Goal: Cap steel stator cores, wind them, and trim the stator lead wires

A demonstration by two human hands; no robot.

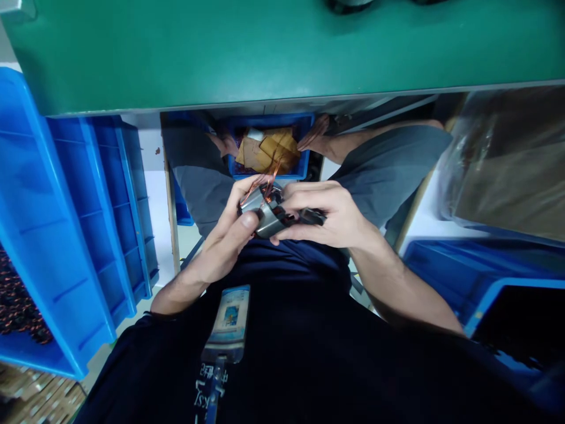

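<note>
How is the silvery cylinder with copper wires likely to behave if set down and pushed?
The silvery cylinder is probably heavy for its size, since its body looks metallic. Its round wall suggests it could roll on its side. The copper wires look thin and loose, so likely floppy.

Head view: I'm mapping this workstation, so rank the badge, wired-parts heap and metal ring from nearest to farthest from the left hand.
1. Metal ring: held in the left hand.
2. Badge: below the hand, on the shirt.
3. Wired-parts heap: far left, in a blue bin.
</note>
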